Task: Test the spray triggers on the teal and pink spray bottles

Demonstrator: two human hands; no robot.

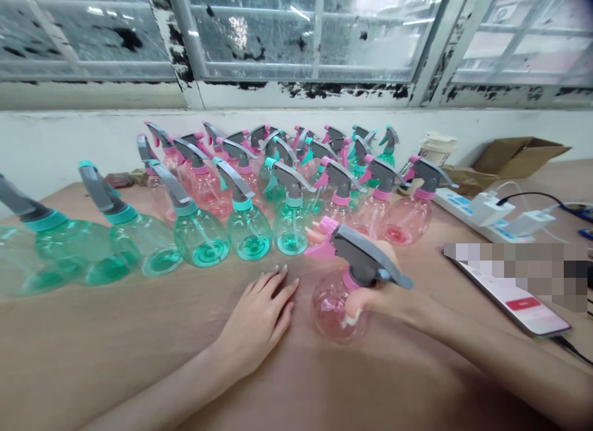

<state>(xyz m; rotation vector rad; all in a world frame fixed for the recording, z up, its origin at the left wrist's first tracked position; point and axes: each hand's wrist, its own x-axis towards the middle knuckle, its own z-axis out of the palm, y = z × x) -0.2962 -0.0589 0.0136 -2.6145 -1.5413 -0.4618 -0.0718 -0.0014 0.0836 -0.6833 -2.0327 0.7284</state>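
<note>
My right hand (370,298) is wrapped round the neck of a pink spray bottle (331,313) with a grey and pink trigger head. Its thumb presses on the near side, while most of the other fingers are hidden behind the bottle. To its left my left hand (259,317) lies flat on the brown table (152,351), holding nothing, fingers stretched forward. Just beyond both hands stands a front row of spray bottles, among them a green spray bottle (250,233) and another pink spray bottle (407,218). More pink and green ones crowd behind that row.
On the right, a phone (504,295) lies near a white power strip (463,205) with plugged-in chargers and cables. Behind them are an open cardboard box (519,159) and a paper cup (435,150). A white wall with windows (301,36) rises past the table's far edge.
</note>
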